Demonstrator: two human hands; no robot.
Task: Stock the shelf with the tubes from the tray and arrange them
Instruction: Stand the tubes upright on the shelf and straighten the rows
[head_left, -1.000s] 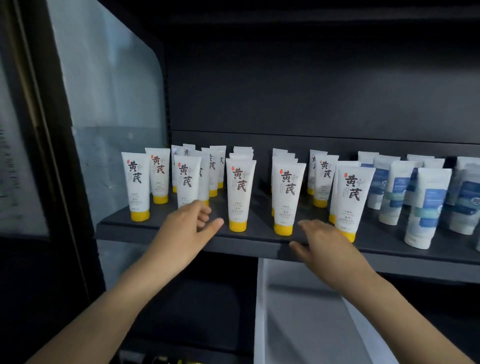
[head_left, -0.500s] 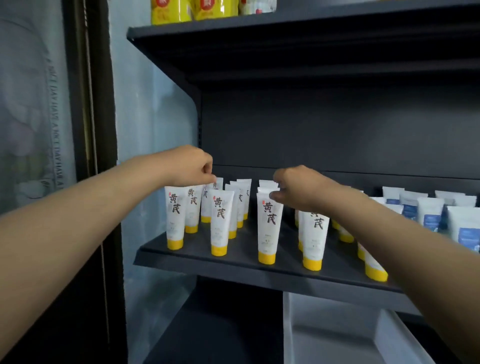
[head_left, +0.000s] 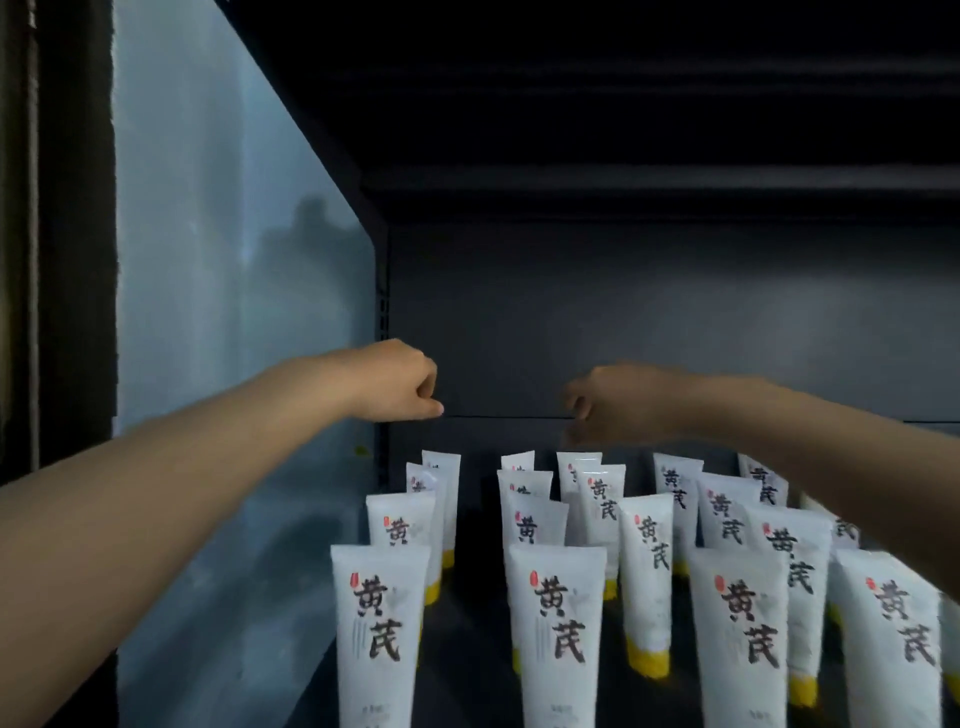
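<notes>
Tubes: white tubes with yellow caps are stood cap-down on the shelf, in rows running from front to back. Black characters and a small red mark are printed on each.
Front row: four tubes are seen nearest the camera, cut off by the lower edge. The leftmost tube is set apart from its neighbour by a dark gap.
Shelf: a dark shelf is shown between the rows, and all the tubes rest on it.
Left hand: the left hand is held above the rear tubes on the left, clear of them. Its fingers are curled into the palm and nothing is gripped.
Right hand: the right hand is held above the rear tubes near the middle, also clear of them. It is blurred, but its fingers are seen curled downward with nothing in them.
Surroundings: a pale glass side panel is seen at the left and a dark back panel behind the hands. The underside of an upper shelf is seen overhead.
</notes>
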